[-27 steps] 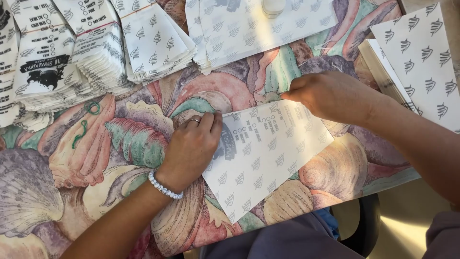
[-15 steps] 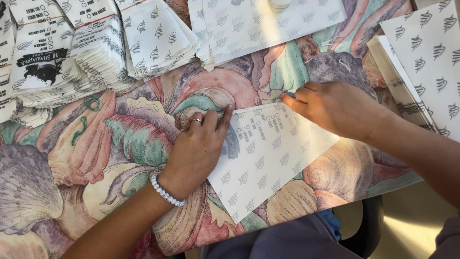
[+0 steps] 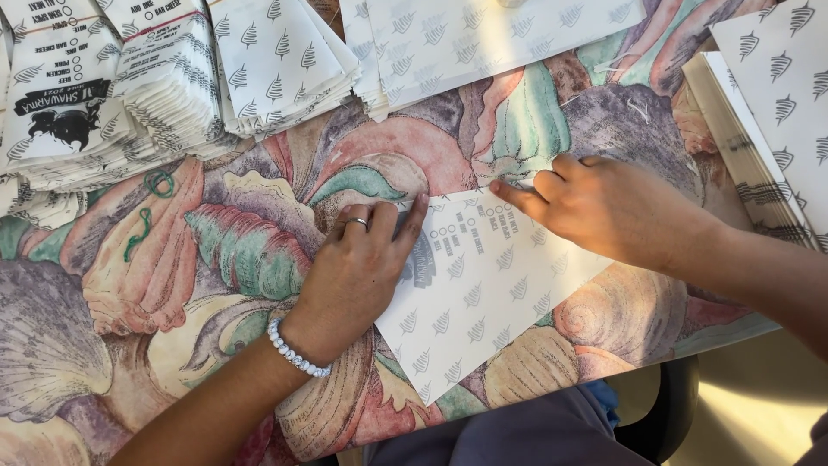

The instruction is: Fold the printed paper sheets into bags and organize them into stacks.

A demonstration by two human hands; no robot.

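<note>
A white printed paper sheet with a small leaf pattern lies tilted on the table in front of me. My left hand, wearing a ring and a white bead bracelet, presses flat on the sheet's left corner, fingers together. My right hand rests on the sheet's upper right edge, its index finger pointing left along the top edge. Neither hand grips the paper; both press on it.
The table carries a flowery, shell-patterned cloth. Stacks of folded printed bags lie at the back left, flat sheets at the back middle, and another paper stack at the right. My lap is below the table edge.
My right hand has slid left along the sheet's top edge. The left hand has shifted slightly up on the left corner. More printed marks on the sheet now show.
</note>
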